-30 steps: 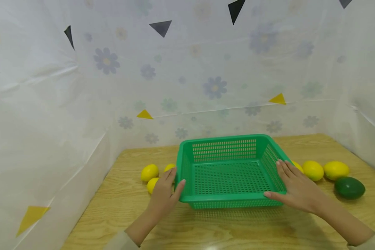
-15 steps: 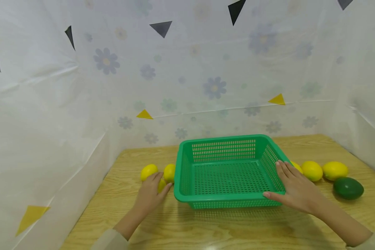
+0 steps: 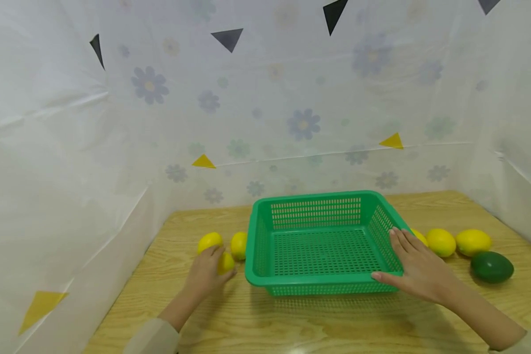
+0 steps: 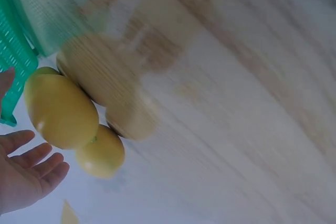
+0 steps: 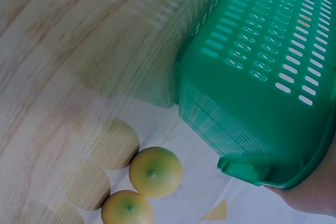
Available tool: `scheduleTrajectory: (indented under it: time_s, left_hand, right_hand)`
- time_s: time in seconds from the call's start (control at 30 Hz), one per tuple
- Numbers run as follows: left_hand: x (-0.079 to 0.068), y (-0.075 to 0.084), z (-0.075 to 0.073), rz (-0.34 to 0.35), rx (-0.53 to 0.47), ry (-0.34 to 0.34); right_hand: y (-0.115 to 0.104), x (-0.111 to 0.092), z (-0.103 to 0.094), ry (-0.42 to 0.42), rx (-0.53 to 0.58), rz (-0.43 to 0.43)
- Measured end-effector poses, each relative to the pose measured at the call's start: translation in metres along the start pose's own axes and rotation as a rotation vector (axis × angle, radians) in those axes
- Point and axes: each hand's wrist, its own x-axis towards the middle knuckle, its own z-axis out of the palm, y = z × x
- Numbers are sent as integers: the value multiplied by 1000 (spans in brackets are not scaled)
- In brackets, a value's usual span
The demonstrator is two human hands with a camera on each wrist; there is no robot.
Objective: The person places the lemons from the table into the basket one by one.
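Note:
In the head view my left hand (image 3: 205,273) is beside the nearest lemon (image 3: 226,264) of the left group, fingers behind it and thumb in front. The left wrist view has the left hand's fingers (image 4: 44,166) loosely extended next to a large lemon (image 4: 62,113); firm contact is not visible. My right hand (image 3: 425,268) rests with straight fingers on the right rim of a green plastic basket (image 3: 332,279), its thumb on the front rim. Nothing lies inside the basket. In the right wrist view, part of the right hand (image 5: 310,190) touches the basket rim (image 5: 286,179).
Two more lemons, one at the back (image 3: 210,241) and one by the basket (image 3: 238,246), sit on the left. Beyond the right hand are a lemon (image 3: 441,242), another lemon (image 3: 474,242), a partly hidden lemon (image 3: 420,237) and a dark green avocado (image 3: 492,267). White sheeting encloses the wooden table (image 3: 336,324).
My left hand has left the basket's left side and moved left to the nearest lemon, lowering around it. The right hand stays on the basket rim.

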Motion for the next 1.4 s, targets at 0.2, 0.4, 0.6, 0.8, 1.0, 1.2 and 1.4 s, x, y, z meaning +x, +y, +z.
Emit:
scheduleTrajectory:
  time_s: [0.2, 0.4, 0.6, 0.8, 1.0, 1.2, 1.4]
  left_hand:
    - [0, -7, 2, -35, -5, -73]
    - [0, -12, 6, -30, 9, -105]
    - [1, -12, 7, -38, -8, -131]
    - [2, -12, 7, -52, -14, -146]
    - [0, -14, 8, -49, -17, -139]
    - [1, -13, 6, -56, -32, -137]
    - [4, -11, 1, -51, -37, -113]
  right_hand:
    - [0, 0, 1, 5, -2, 5]
    - [1, 0, 1, 5, -2, 2]
    - [0, -1, 1, 10, -5, -3]
    - [0, -1, 1, 12, -4, -2]
    - [-1, 0, 1, 23, -15, -6]
    - [-1, 0, 0, 17, -6, -2]
    - [-1, 0, -1, 18, -7, -2]
